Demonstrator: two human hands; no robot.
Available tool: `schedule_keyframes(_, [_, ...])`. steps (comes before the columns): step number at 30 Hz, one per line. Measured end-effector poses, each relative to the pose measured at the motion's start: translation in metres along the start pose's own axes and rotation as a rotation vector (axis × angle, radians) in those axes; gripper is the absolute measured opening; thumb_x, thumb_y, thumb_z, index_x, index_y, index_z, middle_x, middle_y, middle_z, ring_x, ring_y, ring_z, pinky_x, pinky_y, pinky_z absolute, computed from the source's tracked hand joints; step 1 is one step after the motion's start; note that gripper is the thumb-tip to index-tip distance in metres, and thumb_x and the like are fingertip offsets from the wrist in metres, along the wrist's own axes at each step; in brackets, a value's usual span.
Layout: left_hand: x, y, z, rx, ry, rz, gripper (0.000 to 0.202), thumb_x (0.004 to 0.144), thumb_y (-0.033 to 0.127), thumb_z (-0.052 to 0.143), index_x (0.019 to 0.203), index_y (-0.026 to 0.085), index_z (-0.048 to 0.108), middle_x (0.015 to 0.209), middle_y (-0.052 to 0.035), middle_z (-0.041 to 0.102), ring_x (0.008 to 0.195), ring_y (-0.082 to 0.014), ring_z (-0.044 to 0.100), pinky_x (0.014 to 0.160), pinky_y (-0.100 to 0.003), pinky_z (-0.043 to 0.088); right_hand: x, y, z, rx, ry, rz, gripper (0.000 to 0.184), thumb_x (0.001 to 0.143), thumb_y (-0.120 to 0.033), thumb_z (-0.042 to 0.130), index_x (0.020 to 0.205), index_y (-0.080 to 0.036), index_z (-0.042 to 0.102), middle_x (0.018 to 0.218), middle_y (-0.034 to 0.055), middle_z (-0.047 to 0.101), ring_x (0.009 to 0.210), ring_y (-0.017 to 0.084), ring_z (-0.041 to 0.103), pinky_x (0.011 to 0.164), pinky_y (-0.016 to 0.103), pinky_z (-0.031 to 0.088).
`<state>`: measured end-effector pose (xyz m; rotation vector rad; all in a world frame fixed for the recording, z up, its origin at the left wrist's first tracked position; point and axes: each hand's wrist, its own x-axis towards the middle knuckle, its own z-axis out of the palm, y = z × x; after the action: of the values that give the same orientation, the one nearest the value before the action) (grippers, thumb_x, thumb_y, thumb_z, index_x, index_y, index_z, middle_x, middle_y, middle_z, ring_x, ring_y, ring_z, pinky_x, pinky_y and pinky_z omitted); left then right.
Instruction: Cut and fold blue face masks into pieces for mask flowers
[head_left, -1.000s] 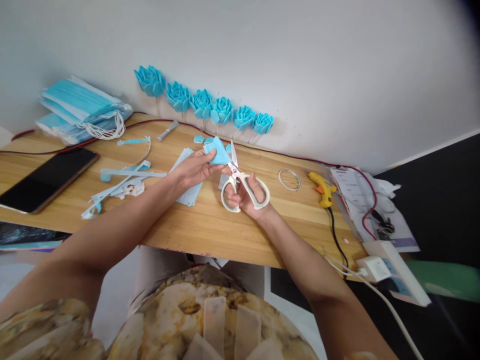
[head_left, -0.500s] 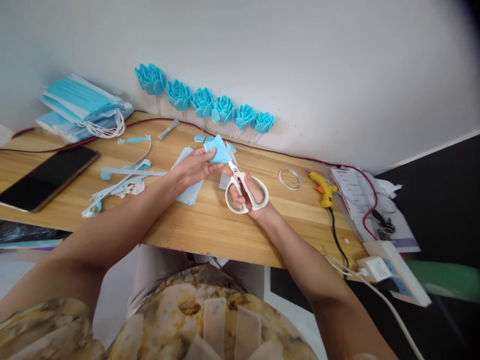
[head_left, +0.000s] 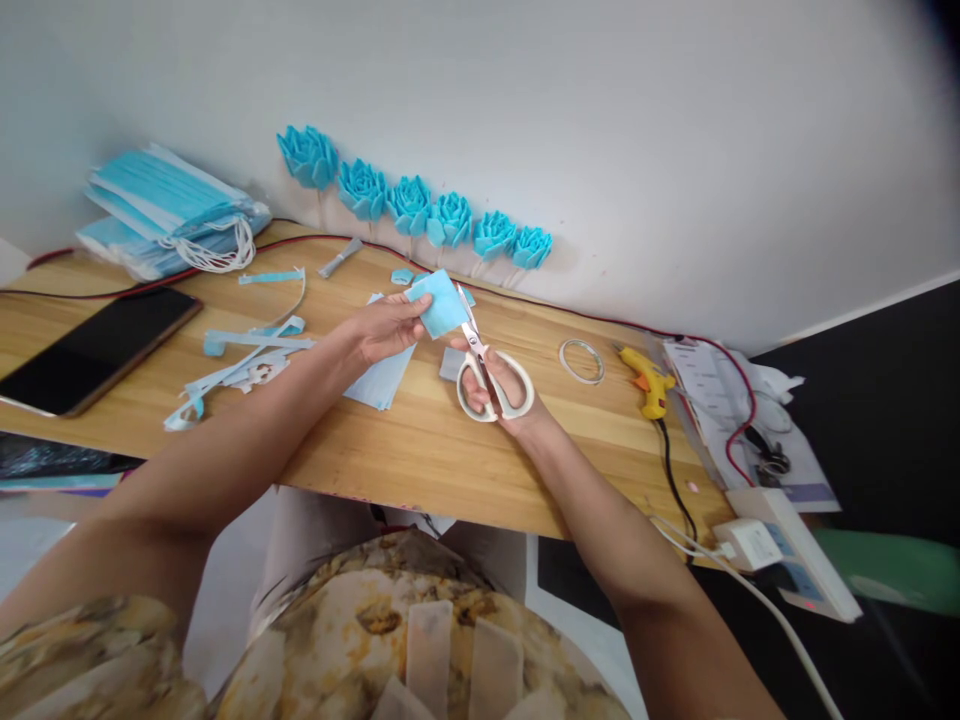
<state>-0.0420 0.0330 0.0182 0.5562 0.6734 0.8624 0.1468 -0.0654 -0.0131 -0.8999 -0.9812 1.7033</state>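
Observation:
Between thumb and fingers my left hand (head_left: 394, 325) pinches a light-blue square of mask fabric (head_left: 444, 304) above the table. My right hand (head_left: 504, 388) is closed around the white-handled scissors (head_left: 495, 392), fingers through the loops. The blades point up and away, lying close along the right edge of the square, and look nearly closed. Below my left hand lies a stack of pale-blue fabric sheets (head_left: 381, 383). Small cut blue pieces (head_left: 403, 276) rest on the wood just behind the square.
Several blue fabric flowers (head_left: 410, 205) on sticks lean at the wall. Masks (head_left: 169, 205) are piled back left, by a phone (head_left: 101, 345) and cut strips (head_left: 240, 350). On the right are a wire ring (head_left: 581, 361), a yellow glue gun (head_left: 649, 382) and a power strip (head_left: 802, 560).
The blue square is turned more toward the camera and now shows a broader face. The scissor handles have drawn closer together, and the blades look less open than before.

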Motion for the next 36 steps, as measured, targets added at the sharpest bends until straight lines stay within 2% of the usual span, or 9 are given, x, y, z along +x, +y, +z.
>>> schedule_keyframes(3, [0.002,-0.004,-0.002,-0.053,0.003,0.019,0.024,0.098,0.000,0.058,0.080,0.010,0.069,0.070,-0.0012,0.072,0.060,-0.0084,0.069,0.060,-0.016,0.058,0.001,0.001,-0.001,-0.002,-0.004,0.004,0.062,0.081,-0.064,0.076,0.119,-0.017,0.068,0.059,-0.0062,0.060,0.042,0.005,0.042,0.039,0.018,0.035])
schedule_keyframes(7, [0.001,-0.009,0.000,-0.070,0.003,0.048,0.029,0.101,0.003,0.053,0.077,0.011,0.067,0.072,-0.0021,0.073,0.065,-0.0101,0.071,0.075,-0.023,0.064,0.001,0.001,-0.001,-0.011,0.009,0.007,0.061,0.082,-0.063,0.075,0.121,-0.017,0.067,0.059,-0.0063,0.060,0.042,0.006,0.042,0.039,0.018,0.033])
schedule_keyframes(11, [0.001,-0.011,0.001,-0.075,0.020,0.063,0.034,0.103,0.005,0.048,0.075,0.011,0.067,0.070,-0.0024,0.072,0.062,-0.0110,0.070,0.072,-0.024,0.064,0.002,0.000,-0.001,-0.015,0.021,0.022,0.064,0.080,-0.064,0.075,0.122,-0.016,0.067,0.058,-0.0066,0.059,0.042,0.006,0.042,0.040,0.019,0.033])
schedule_keyframes(19, [0.004,-0.012,-0.005,-0.013,-0.050,0.113,0.012,0.096,0.007,0.064,0.088,0.012,0.072,0.077,-0.0030,0.076,0.066,-0.0136,0.073,0.069,-0.024,0.063,0.002,0.001,-0.001,-0.036,0.004,0.043,0.068,0.081,-0.067,0.073,0.125,-0.015,0.065,0.055,-0.0068,0.058,0.041,0.007,0.043,0.039,0.020,0.030])
schedule_keyframes(22, [0.002,-0.012,-0.003,0.013,-0.053,0.115,0.010,0.093,0.006,0.068,0.086,0.011,0.073,0.077,-0.0027,0.075,0.066,-0.0125,0.072,0.068,-0.023,0.062,0.001,0.001,-0.001,-0.025,-0.030,0.037,0.068,0.080,-0.068,0.074,0.123,-0.015,0.066,0.052,-0.0076,0.056,0.041,0.007,0.044,0.041,0.020,0.037])
schedule_keyframes(27, [0.001,-0.011,-0.003,0.039,-0.051,0.126,0.009,0.092,0.006,0.070,0.085,0.011,0.073,0.075,-0.0021,0.075,0.067,-0.0126,0.071,0.063,-0.022,0.061,-0.001,0.000,0.000,-0.006,-0.057,0.031,0.070,0.078,-0.068,0.077,0.123,-0.015,0.067,0.059,-0.0060,0.062,0.046,0.008,0.049,0.057,0.025,0.056])
schedule_keyframes(32, [0.001,-0.011,-0.004,0.051,-0.039,0.142,0.006,0.087,0.011,0.079,0.086,0.011,0.073,0.077,-0.0018,0.076,0.064,-0.0121,0.072,0.060,-0.022,0.061,-0.003,0.000,0.000,-0.017,-0.132,0.025,0.068,0.083,-0.071,0.069,0.124,-0.017,0.068,0.062,-0.0046,0.061,0.051,0.009,0.049,0.070,0.031,0.061])
schedule_keyframes(36, [0.000,-0.012,-0.003,0.052,-0.024,0.152,0.009,0.088,0.013,0.079,0.082,0.011,0.072,0.072,-0.0015,0.074,0.062,-0.0118,0.071,0.058,-0.021,0.059,-0.002,0.001,-0.001,-0.013,-0.157,0.022,0.067,0.085,-0.071,0.067,0.125,-0.017,0.069,0.065,-0.0038,0.062,0.053,0.010,0.048,0.071,0.033,0.062])
